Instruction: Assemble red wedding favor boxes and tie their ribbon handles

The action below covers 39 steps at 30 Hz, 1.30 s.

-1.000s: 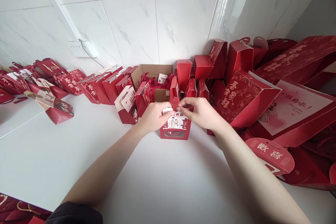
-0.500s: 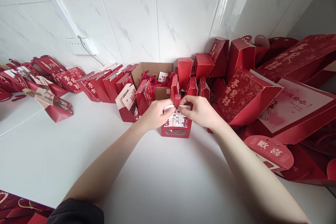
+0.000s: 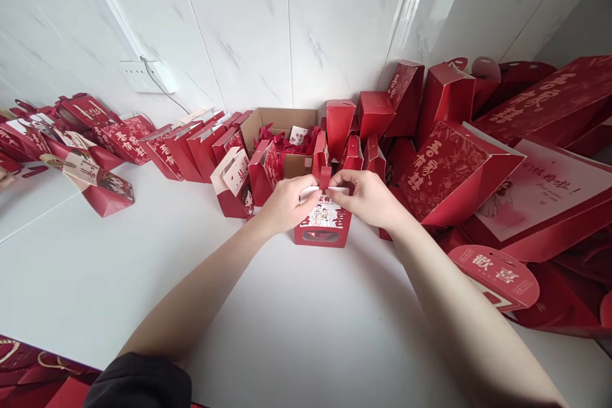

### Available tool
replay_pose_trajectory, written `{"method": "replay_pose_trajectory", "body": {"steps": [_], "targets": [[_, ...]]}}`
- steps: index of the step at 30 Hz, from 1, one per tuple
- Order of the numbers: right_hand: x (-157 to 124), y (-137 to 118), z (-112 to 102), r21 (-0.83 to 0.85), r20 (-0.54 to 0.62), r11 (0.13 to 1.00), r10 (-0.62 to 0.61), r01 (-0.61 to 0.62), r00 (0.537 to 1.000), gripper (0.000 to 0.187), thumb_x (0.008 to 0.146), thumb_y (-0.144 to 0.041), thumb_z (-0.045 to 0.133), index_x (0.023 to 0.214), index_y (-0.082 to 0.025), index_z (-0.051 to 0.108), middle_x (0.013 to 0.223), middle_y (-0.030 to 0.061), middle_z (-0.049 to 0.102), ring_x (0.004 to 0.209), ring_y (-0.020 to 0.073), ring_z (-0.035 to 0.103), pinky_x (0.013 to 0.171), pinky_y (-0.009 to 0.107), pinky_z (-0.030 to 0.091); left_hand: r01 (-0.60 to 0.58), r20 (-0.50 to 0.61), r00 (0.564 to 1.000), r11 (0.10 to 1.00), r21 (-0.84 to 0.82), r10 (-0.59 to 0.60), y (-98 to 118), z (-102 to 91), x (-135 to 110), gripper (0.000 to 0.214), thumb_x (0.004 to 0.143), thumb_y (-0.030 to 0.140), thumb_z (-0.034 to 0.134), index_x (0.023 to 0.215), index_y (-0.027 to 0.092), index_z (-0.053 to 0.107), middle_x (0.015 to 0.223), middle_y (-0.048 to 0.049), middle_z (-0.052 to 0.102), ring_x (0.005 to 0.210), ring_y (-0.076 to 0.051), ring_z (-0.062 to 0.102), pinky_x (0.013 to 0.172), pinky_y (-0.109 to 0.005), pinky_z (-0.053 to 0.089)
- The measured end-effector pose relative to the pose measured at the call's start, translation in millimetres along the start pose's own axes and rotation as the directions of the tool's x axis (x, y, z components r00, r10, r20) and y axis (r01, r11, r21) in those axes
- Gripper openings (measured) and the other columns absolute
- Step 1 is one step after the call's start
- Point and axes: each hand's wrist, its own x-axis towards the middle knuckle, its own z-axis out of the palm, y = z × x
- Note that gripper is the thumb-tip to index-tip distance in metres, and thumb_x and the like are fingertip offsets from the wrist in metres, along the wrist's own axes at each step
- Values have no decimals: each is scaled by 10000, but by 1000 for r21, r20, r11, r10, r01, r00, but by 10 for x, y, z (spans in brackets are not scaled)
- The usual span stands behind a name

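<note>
A small red and white gift box (image 3: 321,237) with a cartoon couple and an oval window stands upright on the table. My left hand (image 3: 292,205) pinches its top edge at the left side. On the other side, my right hand (image 3: 367,201) grips the same edge between thumb and fingers. Between my fingertips a red ribbon loop (image 3: 325,177) rises from the top of the box. The fingers hide part of the box's upper rim. Just behind stand small red gift boxes (image 3: 352,154).
An open cardboard box (image 3: 262,121) with red ribbons sits against the tiled wall. Red gift boxes line the back, and larger ones (image 3: 449,172) are heaped at right. A tipped gift box (image 3: 108,188) lies at left. Another person's hand (image 3: 4,178) shows at the left edge.
My hands stay on the gift box, with hardly any movement. The view has shifted slightly. Another person's hand has come in at the left edge.
</note>
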Motion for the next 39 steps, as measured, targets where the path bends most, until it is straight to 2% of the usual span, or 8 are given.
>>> {"method": "replay_pose_trajectory", "body": {"steps": [5, 9, 11, 17, 22, 29, 35, 39], "targets": [[-42, -60, -49, -95, -2, 995, -28, 27, 1000, 105, 845, -276, 576, 839, -194, 641, 825, 14, 686, 718, 160, 593, 666, 279, 444, -1, -5, 1000, 1000, 8, 1, 0, -13, 4, 202, 907, 266, 484, 725, 181, 464, 634, 44, 395, 572, -88, 345, 532, -222, 287], [-107, -203, -21, -317, -219, 946, -149, 75, 964, 160, 893, -241, 525, 1032, -191, 588, 1070, 105, 650, 957, 245, 612, 809, 357, 464, 92, -129, 988, 992, 82, -81, 12, -5, -4, 181, 914, 288, 490, 763, 192, 515, 585, 54, 398, 489, -79, 314, 501, -228, 273], [-123, -258, 47, -434, -264, 898, -209, 77, 942, 151, 910, -243, 504, 1032, -187, 574, 1075, 132, 636, 985, 277, 600, 835, 392, 452, 118, -198, 976, 986, 120, -92, 17, 14, -11, 155, 908, 294, 505, 795, 196, 546, 582, 49, 446, 465, -81, 325, 505, -234, 288], [-80, -206, 305, -517, -196, 856, -114, -4, 974, 129, 908, -262, 509, 978, -180, 580, 978, 111, 667, 787, 243, 620, 679, 341, 423, 137, -249, 965, 963, 232, -78, 63, 73, -38, 145, 892, 275, 520, 775, 198, 555, 595, 24, 517, 481, -106, 411, 529, -251, 312], [-69, -153, 374, -548, -236, 836, -118, -32, 965, 147, 922, -277, 482, 907, -181, 592, 914, 94, 675, 666, 202, 592, 596, 314, 359, 151, -237, 968, 949, 276, -85, 137, 98, -57, 146, 895, 260, 511, 766, 198, 536, 643, -3, 568, 542, -134, 485, 541, -256, 323], [-97, -163, 371, -366, -283, 928, -42, -67, 958, 103, 876, -253, 490, 811, -217, 560, 879, 48, 690, 695, 194, 609, 584, 291, 372, 133, -222, 973, 943, 306, -66, 167, 126, -77, 152, 911, 253, 489, 772, 199, 521, 652, -11, 562, 581, -151, 529, 553, -257, 339], [-47, -80, 386, -133, -300, 986, 54, -98, 952, 80, 813, -257, 526, 771, -229, 588, 770, 14, 696, 650, 181, 596, 591, 282, 403, 98, -226, 973, 962, 256, -39, 107, 152, -77, 94, 913, 224, 489, 959, 202, 568, 760, -19, 635, 685, -170, 602, 605, -257, 391], [-33, -56, 404, -82, -310, 992, 62, -92, 949, 71, 793, -241, 534, 741, -232, 582, 718, -10, 683, 635, 171, 588, 586, 270, 407, 79, -220, 975, 959, 273, -18, 95, 164, -71, 78, 914, 217, 479, 883, 201, 548, 694, 3, 572, 621, -149, 539, 579, -252, 372]]}}
